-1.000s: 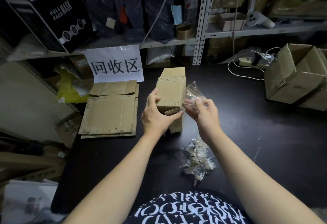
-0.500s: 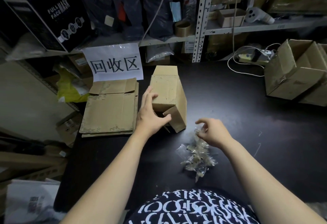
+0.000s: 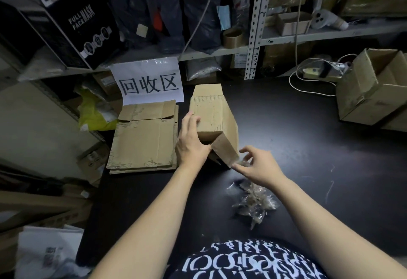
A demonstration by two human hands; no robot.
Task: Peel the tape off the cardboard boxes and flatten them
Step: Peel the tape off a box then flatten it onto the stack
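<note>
A small brown cardboard box [image 3: 212,111] lies on its side on the black table [image 3: 308,146], its open end toward me with a flap hanging down at the near right. My left hand [image 3: 190,144] grips the box's left near edge. My right hand [image 3: 256,166] is at the lower corner of that flap, thumb and forefinger pinching a bit of clear tape [image 3: 241,162] stuck there. A heap of crumpled peeled tape [image 3: 251,201] lies on the table just below my right hand.
A stack of flattened cardboard [image 3: 143,142] lies left of the box under a white paper sign [image 3: 149,82]. Unflattened open boxes [image 3: 374,89] stand at the right edge. Shelving with a tape roll [image 3: 232,37], bags and a white cable [image 3: 308,80] runs along the back.
My right hand dropped a strip of tape on the heap, then came back up to the box's near flap corner. The box has been laid lower and turned slightly.
</note>
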